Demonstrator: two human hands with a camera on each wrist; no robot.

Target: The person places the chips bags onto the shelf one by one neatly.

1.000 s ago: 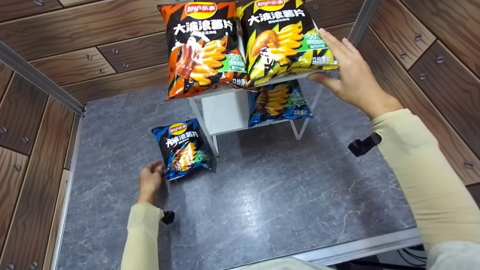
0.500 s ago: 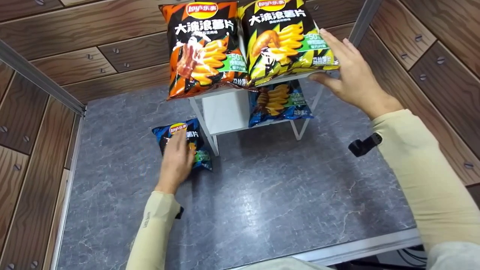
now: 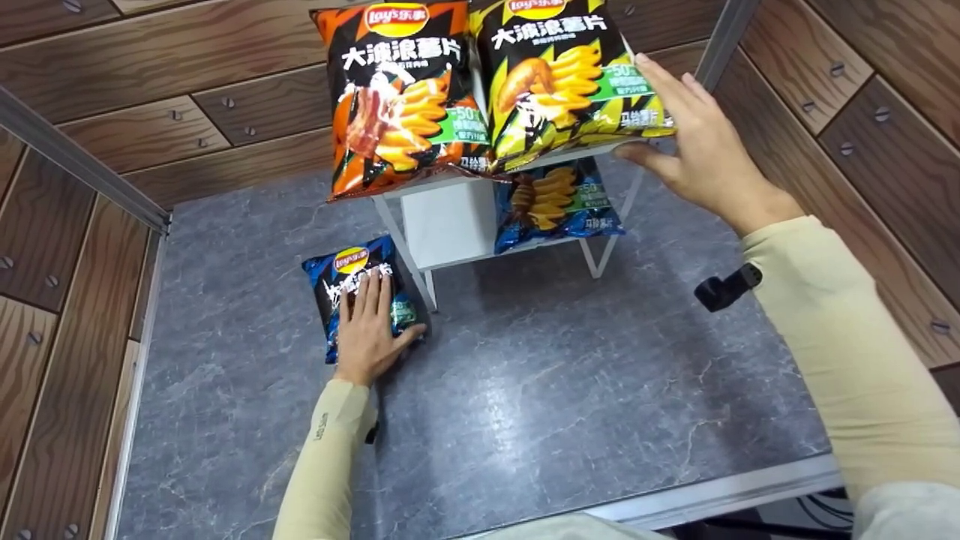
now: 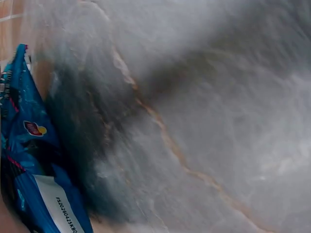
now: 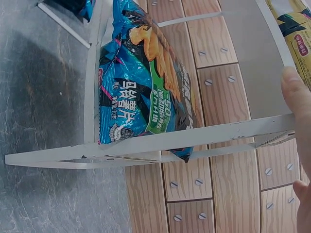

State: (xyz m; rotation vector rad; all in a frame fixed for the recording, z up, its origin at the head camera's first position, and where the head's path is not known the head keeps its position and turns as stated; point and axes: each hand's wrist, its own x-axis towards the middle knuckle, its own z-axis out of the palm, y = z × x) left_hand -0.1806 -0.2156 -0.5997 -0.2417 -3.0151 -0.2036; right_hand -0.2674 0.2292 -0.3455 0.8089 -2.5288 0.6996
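Observation:
My left hand [image 3: 367, 330] lies over a blue-and-black bag of potato chips [image 3: 352, 261] on the grey tabletop, its fingers straight across the front and the thumb spread to the right. In the left wrist view this bag [image 4: 34, 150] shows at the left edge. My right hand [image 3: 705, 142] rests at the right end of a white two-tier rack [image 3: 450, 221], fingers extended beside a yellow-and-black chip bag [image 3: 551, 82] on its top tier. The right thumb [image 5: 291, 92] touches the rack's upper frame in the right wrist view.
An orange-and-black chip bag [image 3: 409, 97] leans beside the yellow one on top. Another blue chip bag [image 3: 555, 199] occupies the right part of the lower tier. Wood-patterned walls [image 3: 247, 112] enclose the table [image 3: 570, 375] on the back and sides.
My left hand has gone from the blue bag's left edge onto its front, spreading its fingers there. My right hand stays at the rack's right end.

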